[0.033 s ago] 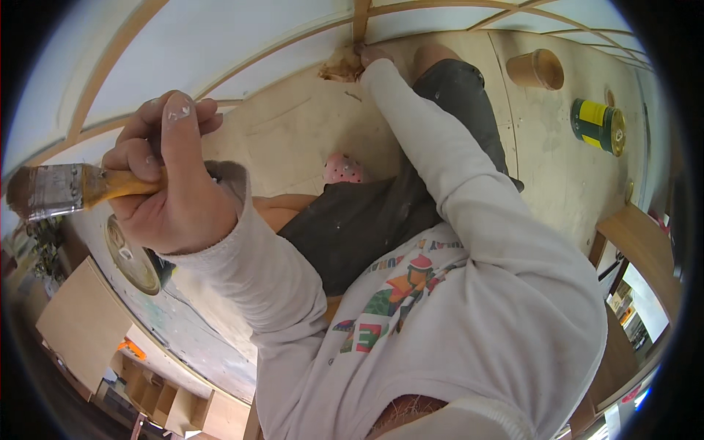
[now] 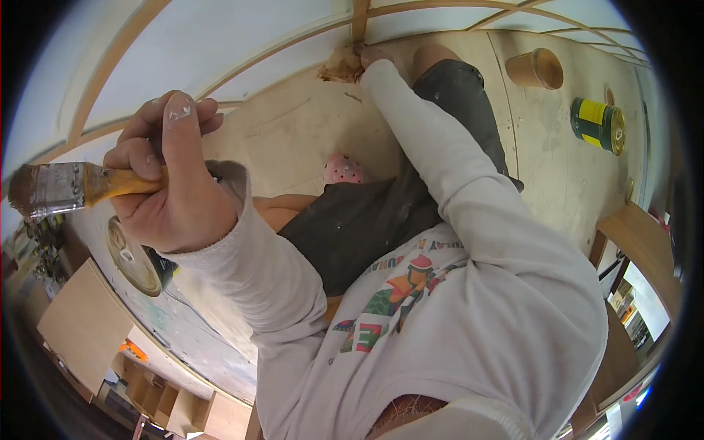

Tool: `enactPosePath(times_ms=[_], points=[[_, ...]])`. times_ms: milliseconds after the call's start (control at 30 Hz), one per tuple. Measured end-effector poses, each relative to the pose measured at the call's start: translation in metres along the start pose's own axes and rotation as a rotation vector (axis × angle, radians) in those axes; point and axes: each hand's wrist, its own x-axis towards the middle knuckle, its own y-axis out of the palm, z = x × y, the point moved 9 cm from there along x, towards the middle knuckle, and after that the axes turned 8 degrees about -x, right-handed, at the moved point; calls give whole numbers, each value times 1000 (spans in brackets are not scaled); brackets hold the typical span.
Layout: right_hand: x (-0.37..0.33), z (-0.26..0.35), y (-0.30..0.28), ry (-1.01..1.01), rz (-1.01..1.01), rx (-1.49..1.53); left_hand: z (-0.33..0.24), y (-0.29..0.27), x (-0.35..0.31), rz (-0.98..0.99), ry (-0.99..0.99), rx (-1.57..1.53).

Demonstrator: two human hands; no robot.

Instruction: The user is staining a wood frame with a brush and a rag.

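Between the left hand [image 2: 165, 158] and right hand [image 2: 375, 56], passage is left over the floor [image 2: 286, 121], narrowed near by the pink clog [image 2: 342, 169]. Far reach is blocked by framed panels [image 2: 257, 33]; to the right, movement is obstructed by 1 leg [image 2: 458, 103].

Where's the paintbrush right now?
In the head view, the paintbrush is at the far left, gripped by the left hand, higher in the picture than a metal can.

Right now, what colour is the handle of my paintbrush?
The paintbrush handle is yellowish-orange, as the head view shows.
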Motion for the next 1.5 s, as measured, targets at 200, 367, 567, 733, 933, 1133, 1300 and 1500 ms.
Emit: enactPosePath(times_ms=[200,367,567,733,933,1133,1300,1500], points=[[7,-2,-13,-309,64,-528,5,4,2,10,-31,-42],[56,-15,-1,-340,101,-841,1,-2,2,-9,-35,-74],[82,2,1,-316,-41,-923,-1,-2,5,0,0,-38],[25,23,-3,-340,-20,-205,4,-1,4,10,-24,-49],[-104,90,5,-624,159,-376,7,-3,1,31,-82,-23],[-194,132,-33,-491,494,410,-4,13,5,98,-12,-186],[-246,228,-139,-1226,6,89,-4,13,4,119,-38,-172],[-264,308,-239,-1450,-530,55,-6,19,-2,142,-28,-170]])
